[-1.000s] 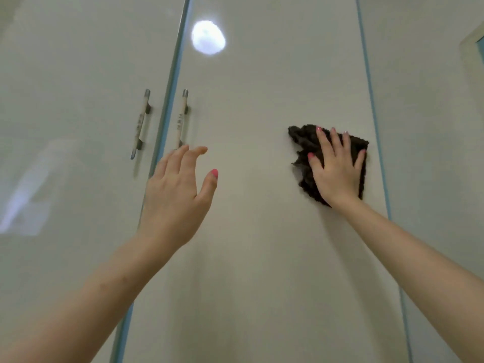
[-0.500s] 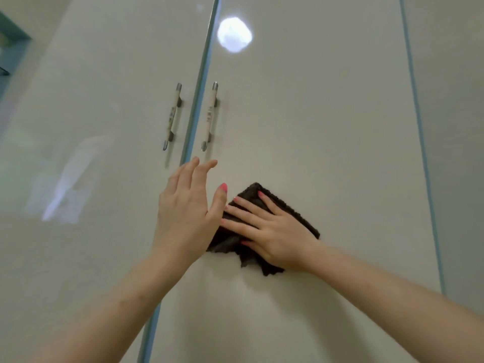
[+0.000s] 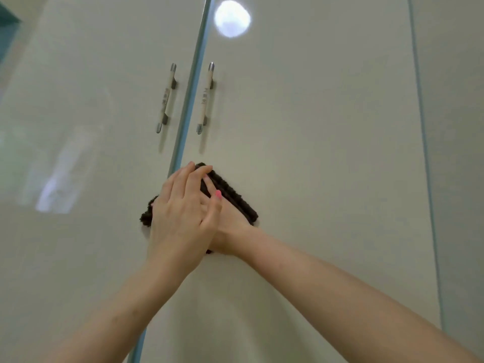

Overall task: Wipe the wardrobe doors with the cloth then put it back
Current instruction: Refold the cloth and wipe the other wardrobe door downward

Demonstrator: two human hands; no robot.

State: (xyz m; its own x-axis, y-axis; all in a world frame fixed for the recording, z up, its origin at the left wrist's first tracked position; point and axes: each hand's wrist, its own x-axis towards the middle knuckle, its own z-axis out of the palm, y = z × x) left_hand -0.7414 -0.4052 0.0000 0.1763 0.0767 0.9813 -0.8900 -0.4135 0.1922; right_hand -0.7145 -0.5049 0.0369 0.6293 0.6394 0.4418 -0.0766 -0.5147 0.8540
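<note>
Two hands on one dark cloth (image 3: 230, 195), pressed flat to the right wardrobe door (image 3: 314, 127) just beside the centre seam. I see the left hand (image 3: 180, 218) laid over the right hand (image 3: 230, 226), fingers extended, neither clenched. Two bar handles: left handle (image 3: 166, 98), right handle (image 3: 205, 98), both above the cloth. One light glare (image 3: 231, 18) up top.

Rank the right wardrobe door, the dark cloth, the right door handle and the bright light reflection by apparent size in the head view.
1. Right wardrobe door, by far.
2. Dark cloth, though the left hand and right hand hide much of it.
3. Right door handle and light reflection: long and thin against round, so too close to rank.
</note>
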